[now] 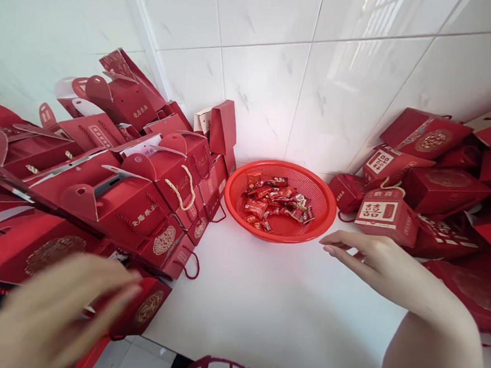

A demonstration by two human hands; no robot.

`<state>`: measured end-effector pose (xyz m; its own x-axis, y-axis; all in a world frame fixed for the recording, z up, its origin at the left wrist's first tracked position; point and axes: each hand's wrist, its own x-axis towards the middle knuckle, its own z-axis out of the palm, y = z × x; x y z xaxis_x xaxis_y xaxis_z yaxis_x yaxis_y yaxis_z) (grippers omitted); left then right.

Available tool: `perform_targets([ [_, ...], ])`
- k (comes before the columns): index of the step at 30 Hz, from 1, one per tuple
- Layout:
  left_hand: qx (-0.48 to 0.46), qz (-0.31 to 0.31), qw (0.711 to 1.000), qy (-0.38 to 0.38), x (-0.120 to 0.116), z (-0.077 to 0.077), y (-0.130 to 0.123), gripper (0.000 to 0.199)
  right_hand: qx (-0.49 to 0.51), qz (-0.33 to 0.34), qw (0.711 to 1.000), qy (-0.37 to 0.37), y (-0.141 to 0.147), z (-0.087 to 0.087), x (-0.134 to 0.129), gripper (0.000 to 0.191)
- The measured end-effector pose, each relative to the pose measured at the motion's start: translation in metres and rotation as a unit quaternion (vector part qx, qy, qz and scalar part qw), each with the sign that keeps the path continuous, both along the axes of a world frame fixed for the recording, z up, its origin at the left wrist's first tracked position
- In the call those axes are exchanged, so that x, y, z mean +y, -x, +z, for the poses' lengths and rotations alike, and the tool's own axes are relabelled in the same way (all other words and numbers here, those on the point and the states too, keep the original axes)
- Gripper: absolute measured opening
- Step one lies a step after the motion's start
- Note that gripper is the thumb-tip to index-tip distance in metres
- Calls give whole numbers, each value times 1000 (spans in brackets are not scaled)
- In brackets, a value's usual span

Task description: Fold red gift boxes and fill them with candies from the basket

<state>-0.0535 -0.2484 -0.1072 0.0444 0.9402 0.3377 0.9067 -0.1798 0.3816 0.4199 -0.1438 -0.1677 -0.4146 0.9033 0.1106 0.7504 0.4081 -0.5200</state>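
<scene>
At the lower left, my left hand (64,311) is blurred by motion, its fingers stretched out over the nearest red gift boxes. I see nothing held in it, and whether it touches a box I cannot tell. My right hand (360,256) hangs above the white table (263,297), just to the right of a red plastic basket (331,212). Its fingers are loosely stretched with a gap between them, holding nothing. In the basket lie several red-wrapped candies (256,207). A red box with a gold medallion (150,306) sits beside the left hand's fingertips.
Stacked red gift boxes (142,216), many with open flaps and cord handles, fill the left side. More boxes (447,187) are piled at the right, one with a white label (378,211). A white tiled wall (264,95) stands behind the basket. Floor tiles (141,359) show below the table edge.
</scene>
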Motion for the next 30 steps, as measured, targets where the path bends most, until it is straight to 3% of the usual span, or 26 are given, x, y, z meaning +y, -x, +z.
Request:
perform_targets([
  [1, -1, -70, 993, 96, -12, -22, -14, 4, -3, 4, 1000, -1, 1, 0, 0, 30],
  [2, -8, -119, 967, 226, -21, -43, -26, 6, -5, 6, 1000, -3, 3, 0, 0, 30],
  [3, -19, -121, 938, 325, -26, -60, -37, 17, -9, 8, 1000, -3, 4, 1, 0, 30],
  [5, -57, -94, 897, 428, -27, -88, -50, 35, -16, 9, 1000, -1, 7, 3, -1, 30],
  [7, -58, -54, 893, 443, -20, -111, -52, 43, -19, 11, 1000, 2, 9, 5, -1, 29],
  [11, -20, 27, 937, 347, 2, -145, -37, 31, -2, 13, 1000, 8, 6, 8, -2, 28],
  [14, -45, 6, 949, 311, 18, -159, -33, 28, 18, -14, 1000, 14, -4, 11, -4, 31],
  [18, -51, -76, 946, 312, 39, -151, -59, 29, 15, -117, 993, -16, -31, 18, -11, 32],
  [22, -30, -185, 936, 299, 64, -118, -111, 28, -29, -265, 962, -52, -76, 16, -16, 32],
  [25, -2, -294, 921, 256, 82, -85, -150, 25, -46, -376, 923, -67, -114, -1, -7, 30],
  [30, 59, -404, 891, 196, 106, -36, -195, 19, 19, -413, 905, -98, -143, -47, 41, 27],
])
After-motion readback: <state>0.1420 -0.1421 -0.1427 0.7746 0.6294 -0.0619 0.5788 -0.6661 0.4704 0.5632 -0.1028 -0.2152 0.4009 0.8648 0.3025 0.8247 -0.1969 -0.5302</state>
